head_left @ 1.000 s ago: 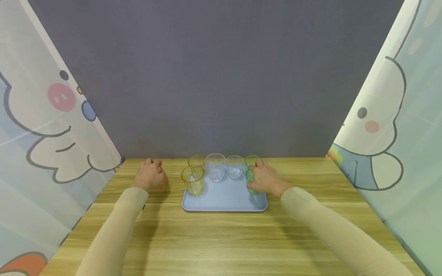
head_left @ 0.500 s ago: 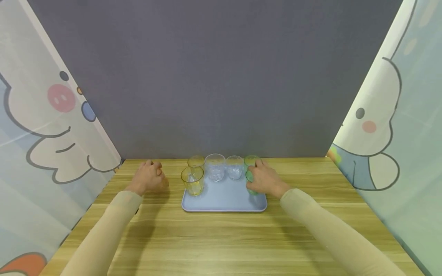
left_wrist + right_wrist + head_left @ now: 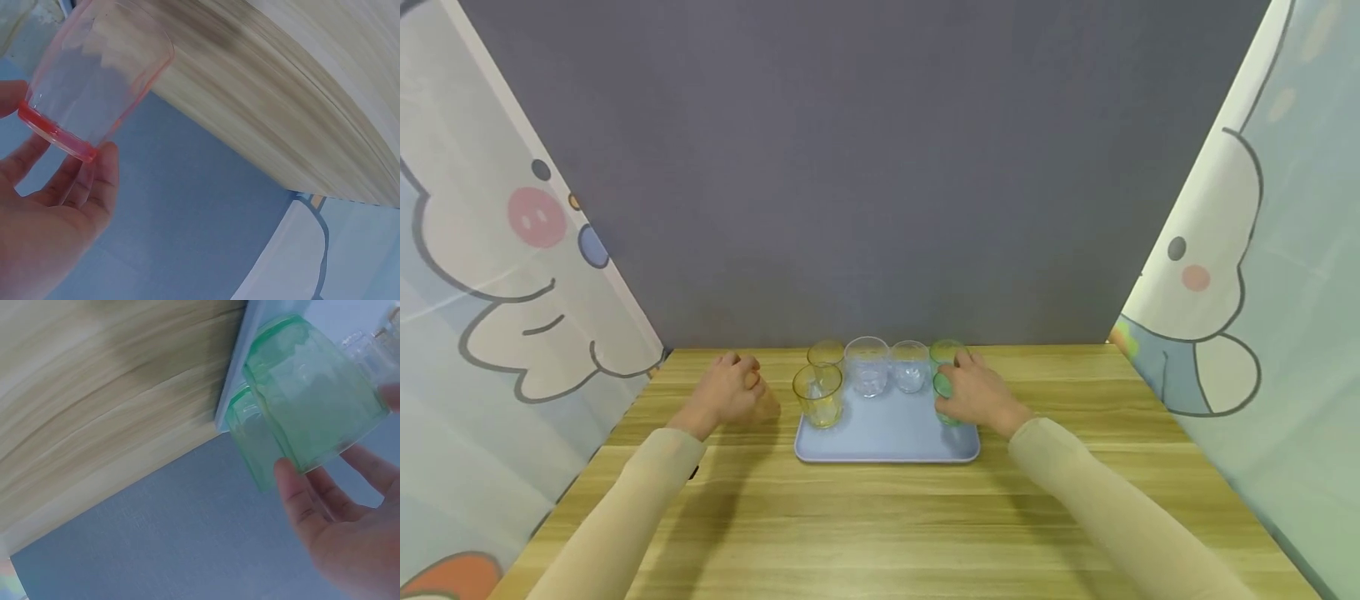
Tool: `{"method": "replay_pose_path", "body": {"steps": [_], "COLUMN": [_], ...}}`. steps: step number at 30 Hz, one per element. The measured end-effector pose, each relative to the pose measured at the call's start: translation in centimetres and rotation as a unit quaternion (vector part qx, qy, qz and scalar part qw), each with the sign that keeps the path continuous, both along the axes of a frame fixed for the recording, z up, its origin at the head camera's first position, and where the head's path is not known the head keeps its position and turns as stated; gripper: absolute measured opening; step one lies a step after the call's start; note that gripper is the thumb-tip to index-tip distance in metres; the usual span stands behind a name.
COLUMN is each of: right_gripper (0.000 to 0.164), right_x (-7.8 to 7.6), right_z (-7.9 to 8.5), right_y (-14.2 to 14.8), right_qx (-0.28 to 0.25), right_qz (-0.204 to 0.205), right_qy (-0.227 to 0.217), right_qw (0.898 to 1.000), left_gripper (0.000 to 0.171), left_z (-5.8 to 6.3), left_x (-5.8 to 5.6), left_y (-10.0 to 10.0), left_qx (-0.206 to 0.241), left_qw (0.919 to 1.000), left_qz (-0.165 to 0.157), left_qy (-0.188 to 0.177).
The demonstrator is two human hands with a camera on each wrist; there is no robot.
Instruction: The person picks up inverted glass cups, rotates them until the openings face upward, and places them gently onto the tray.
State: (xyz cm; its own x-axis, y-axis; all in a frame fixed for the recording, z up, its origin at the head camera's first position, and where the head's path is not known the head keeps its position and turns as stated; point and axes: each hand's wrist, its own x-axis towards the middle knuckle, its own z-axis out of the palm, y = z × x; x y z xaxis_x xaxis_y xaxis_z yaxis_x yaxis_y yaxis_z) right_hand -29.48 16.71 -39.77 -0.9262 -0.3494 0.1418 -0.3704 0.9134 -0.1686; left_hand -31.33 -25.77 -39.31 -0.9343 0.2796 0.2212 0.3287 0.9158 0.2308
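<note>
My left hand is over the table left of the tray, its fingertips and thumb around the thick red base of a pinkish clear drinking glass. That glass is upside down, its mouth towards the tabletop; in the head view the hand mostly hides it. With fingers and thumb at the rim, my right hand holds a green glass upright at the right end of the pale blue tray. Behind it is a second green glass. Two yellow glasses, a front one and a rear one, stand on the tray's left side.
Between the yellow and green glasses are two clear ones, a larger and a smaller. A grey wall panel rises at the back edge of the wooden table. Patterned curtains hang on both sides.
My left hand has shifted slightly to the right, towards the tray, with the pinkish glass. My right hand keeps its place at the green glass.
</note>
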Motion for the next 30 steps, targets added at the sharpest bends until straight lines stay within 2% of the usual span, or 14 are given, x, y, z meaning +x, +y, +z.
{"method": "replay_pose_path", "body": {"steps": [13,30], "right_gripper": [0.052,0.053], "right_x": [0.5,1.2], "right_z": [-0.3,0.5], "right_y": [-0.1,-0.1], "right_qx": [-0.013,-0.078], "right_qz": [0.0,-0.013], "right_qy": [0.006,0.03], "right_qw": [1.0,0.996], "left_gripper": [0.035,0.033], "left_z": [-0.6,0.6], "left_x": [1.6,2.5], "left_y": [0.2,0.7], "left_qx": [0.048,0.101], "left_qw": [0.9987,0.9916], "left_qz": [0.004,-0.012], "left_qy": [0.016,0.08]}}
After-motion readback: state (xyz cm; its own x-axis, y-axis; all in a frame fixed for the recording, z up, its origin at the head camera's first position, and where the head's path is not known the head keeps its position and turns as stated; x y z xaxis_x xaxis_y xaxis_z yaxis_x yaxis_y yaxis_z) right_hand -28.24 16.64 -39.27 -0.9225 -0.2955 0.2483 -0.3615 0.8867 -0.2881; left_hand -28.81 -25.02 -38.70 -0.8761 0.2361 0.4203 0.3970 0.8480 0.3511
